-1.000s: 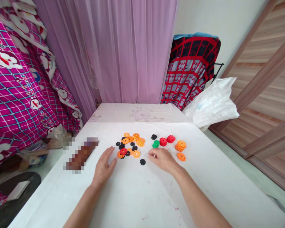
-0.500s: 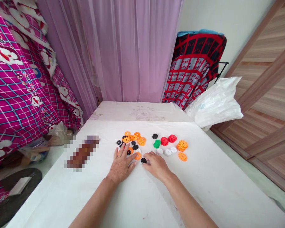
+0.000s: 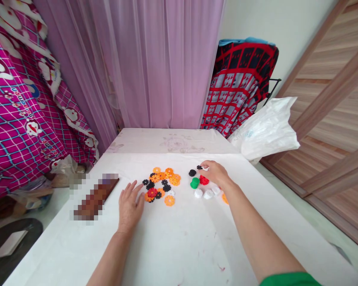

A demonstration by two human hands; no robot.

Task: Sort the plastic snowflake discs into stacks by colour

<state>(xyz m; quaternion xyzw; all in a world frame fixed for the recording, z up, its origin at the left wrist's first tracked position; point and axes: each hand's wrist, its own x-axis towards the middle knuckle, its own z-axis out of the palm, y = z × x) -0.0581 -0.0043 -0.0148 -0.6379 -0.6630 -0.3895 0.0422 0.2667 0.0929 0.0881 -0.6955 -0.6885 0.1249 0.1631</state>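
Black disc (image 3: 199, 167) edge-pinched by the right hand (image 3: 215, 173), likely for its thinness;
left hand (image 3: 129, 208) loosely spread, empty, beside mixed discs (image 3: 166, 188).

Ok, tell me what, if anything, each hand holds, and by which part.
The right hand appears to pinch a black flower-shaped disc by its edge; whether the white piece beside it is held too, I cannot tell. The left hand holds nothing.

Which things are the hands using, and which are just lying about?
Seem in use:
black disc held by the right hand
mixed discs beside the left hand
green discs, red discs, white discs

Seem just lying about:
white plastic bag
blurred brown thing on the table
pink patterned cloth
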